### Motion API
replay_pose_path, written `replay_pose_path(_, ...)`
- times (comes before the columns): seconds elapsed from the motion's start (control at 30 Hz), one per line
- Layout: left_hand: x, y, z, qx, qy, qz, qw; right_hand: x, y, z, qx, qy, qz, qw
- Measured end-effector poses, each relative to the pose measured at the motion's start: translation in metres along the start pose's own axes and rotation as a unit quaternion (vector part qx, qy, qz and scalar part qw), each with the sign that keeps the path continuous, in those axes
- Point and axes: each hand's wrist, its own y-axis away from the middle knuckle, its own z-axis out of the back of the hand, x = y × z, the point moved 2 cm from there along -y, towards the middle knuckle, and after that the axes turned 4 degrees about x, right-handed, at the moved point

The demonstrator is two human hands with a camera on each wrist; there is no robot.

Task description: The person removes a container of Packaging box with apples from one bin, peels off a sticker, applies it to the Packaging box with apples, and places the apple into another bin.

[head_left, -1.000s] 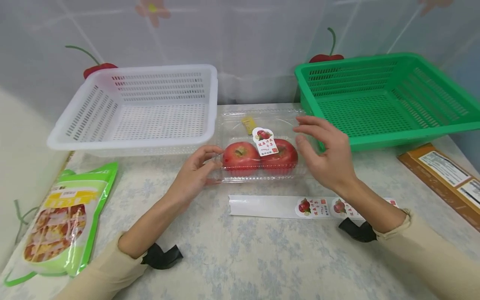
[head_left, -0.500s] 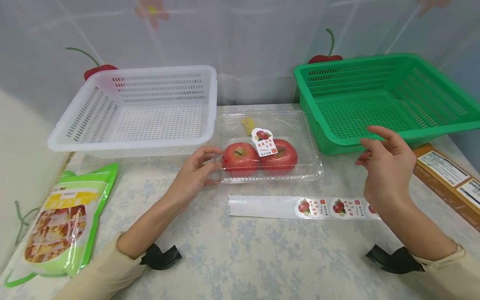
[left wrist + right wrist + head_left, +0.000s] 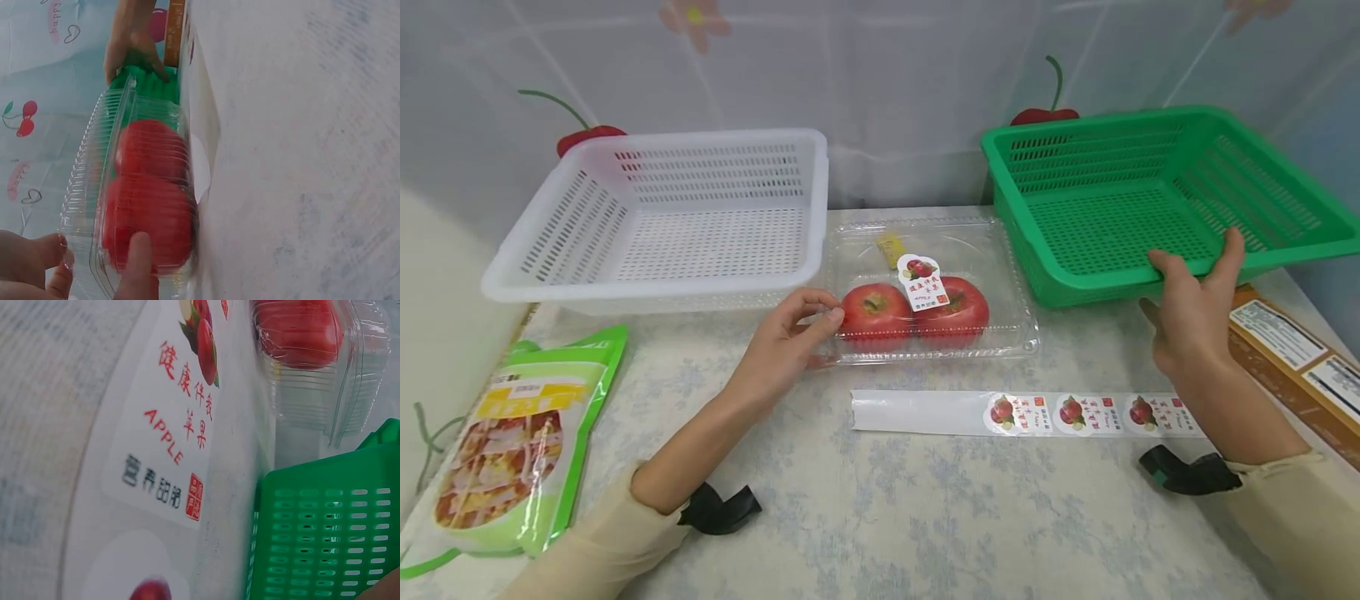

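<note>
A clear plastic clamshell box (image 3: 1018, 312) lies closed on the table with two red apples (image 3: 952, 312) inside. A white apple sticker (image 3: 923, 283) is on its lid, and a small yellow label (image 3: 892, 249) shows behind it. My left hand (image 3: 782, 337) holds the box's left edge between thumb and fingers; in the left wrist view, fingertips lie on both sides of that end. At the right, my right hand (image 3: 1195, 321) grips the front rim of a green plastic basket (image 3: 1067, 283), with fingers above and below the rim. The right wrist view shows little of this hand.
A white basket (image 3: 816, 208) stands at the back left. A strip of apple stickers (image 3: 917, 412) lies in front of the box. Left is a green food pouch (image 3: 512, 450); right is a brown packet (image 3: 1292, 358). A printed curtain (image 3: 910, 100) hangs behind.
The right hand has left the box's right side, moved right and taken hold of the green basket's front rim. The left hand stays at the box's left edge.
</note>
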Motion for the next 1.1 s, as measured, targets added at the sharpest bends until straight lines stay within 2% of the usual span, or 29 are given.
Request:
replay_pose_path(0.2,-0.003,0.0,-0.002,-0.009,0.033,0.024,0.9991,-0.001,-0.001,-0.003,-0.009,-0.049,0.024,0.9984)
replay_pose_path(0.33,-0.004,0.0,-0.003,0.001,0.059,0.037,0.9976,-0.002,-0.002,-0.004,-0.008,-0.073,0.026,0.997)
replay_pose_path(0.5,-0.005,-0.004,-0.004,0.015,0.086,0.044,0.9952,-0.003,-0.002,-0.003,-0.006,-0.074,0.027,0.9969)
replay_pose_path(0.63,-0.005,-0.004,-0.006,0.015,0.093,0.049,0.9943,-0.004,-0.001,-0.003,-0.007,-0.068,0.026,0.9973)
replay_pose_path(0.83,-0.004,0.003,-0.01,-0.016,0.116,0.06,0.9913,-0.005,0.002,-0.003,-0.005,-0.053,0.018,0.9984)
replay_pose_path(1.1,-0.007,0.025,-0.018,-0.056,0.124,0.073,0.988,-0.002,0.004,-0.001,0.005,-0.034,0.023,0.9991)
